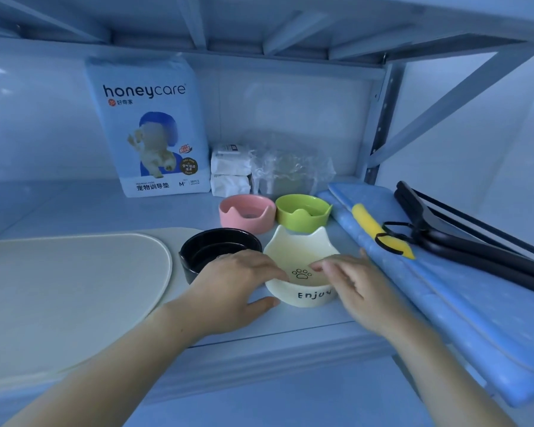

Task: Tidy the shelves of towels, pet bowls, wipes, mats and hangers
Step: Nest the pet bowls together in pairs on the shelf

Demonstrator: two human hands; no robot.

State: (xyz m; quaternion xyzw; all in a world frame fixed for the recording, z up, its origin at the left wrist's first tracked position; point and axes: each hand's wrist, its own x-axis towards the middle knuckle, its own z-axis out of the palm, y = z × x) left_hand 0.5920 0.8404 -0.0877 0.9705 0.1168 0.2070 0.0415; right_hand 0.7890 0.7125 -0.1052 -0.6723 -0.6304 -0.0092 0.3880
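Note:
A cream cat-ear pet bowl [299, 251] marked "Enjoy", with a paw print inside, stands at the shelf's front middle. My left hand [232, 282] grips its left rim, fingers over the edge and thumb on the outer wall. My right hand [349, 278] holds its right side, fingers reaching over the rim. A black bowl [210, 245] touches it on the left. Behind stand a pink bowl [247, 212] and a green bowl [302, 211].
A cream mat [68, 291] covers the shelf's left part. A honeycare pad pack [150, 127] stands at the back, with wipe packs [230, 172] and a clear plastic bag [290, 171] beside it. Blue mats [429, 297] carrying black hangers [463, 238] lie on the right.

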